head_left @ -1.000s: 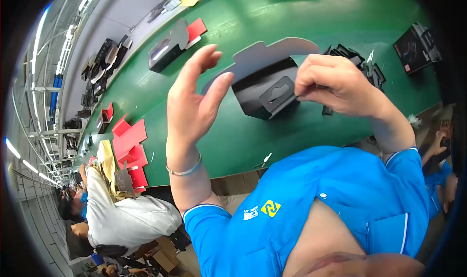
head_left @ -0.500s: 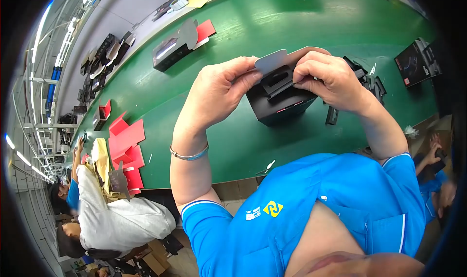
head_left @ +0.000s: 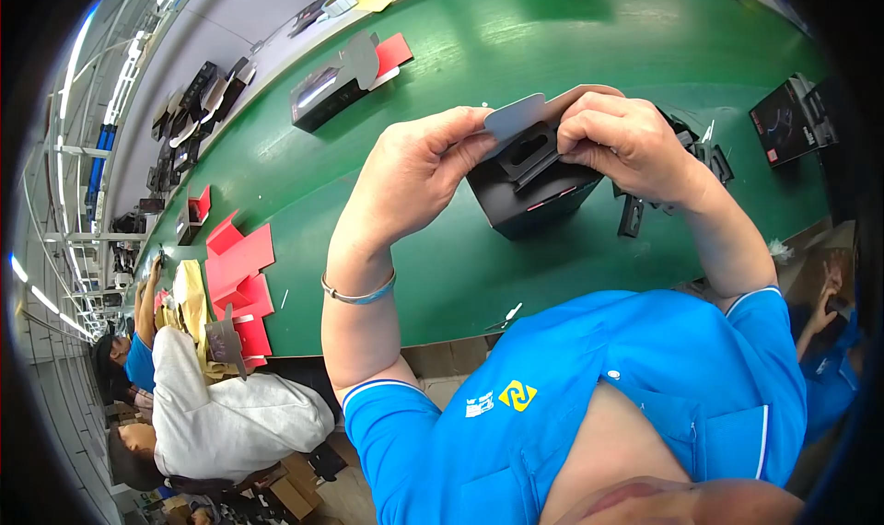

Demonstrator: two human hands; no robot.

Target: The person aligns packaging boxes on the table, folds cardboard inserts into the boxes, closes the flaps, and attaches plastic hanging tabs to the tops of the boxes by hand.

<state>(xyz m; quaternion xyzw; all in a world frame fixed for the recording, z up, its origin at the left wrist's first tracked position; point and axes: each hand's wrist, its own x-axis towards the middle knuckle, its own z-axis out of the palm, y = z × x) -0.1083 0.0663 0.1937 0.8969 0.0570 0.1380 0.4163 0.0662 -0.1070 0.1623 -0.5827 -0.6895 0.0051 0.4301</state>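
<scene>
A black box (head_left: 534,205) stands tilted on the green table, its grey-backed top flap (head_left: 516,116) raised. A black piece with a cut-out slot (head_left: 529,154) lies at the box's top, between my hands. My left hand (head_left: 419,170) pinches the left end of the flap, thumb and fingers closed on it. My right hand (head_left: 619,145) is closed at the flap's right side, by the upper edge of the box. Its fingertips partly hide what they grip.
Black plastic pieces (head_left: 632,215) lie right of the box. Another black box (head_left: 318,94) is at the upper left, and a printed box (head_left: 783,122) at the far right. Red card (head_left: 241,265) lies left. A co-worker in grey (head_left: 221,414) is at the lower left.
My left hand, open and apart from the box a second ago, has come to the flap and closed on it. The box has turned and the flap has come closer over it.
</scene>
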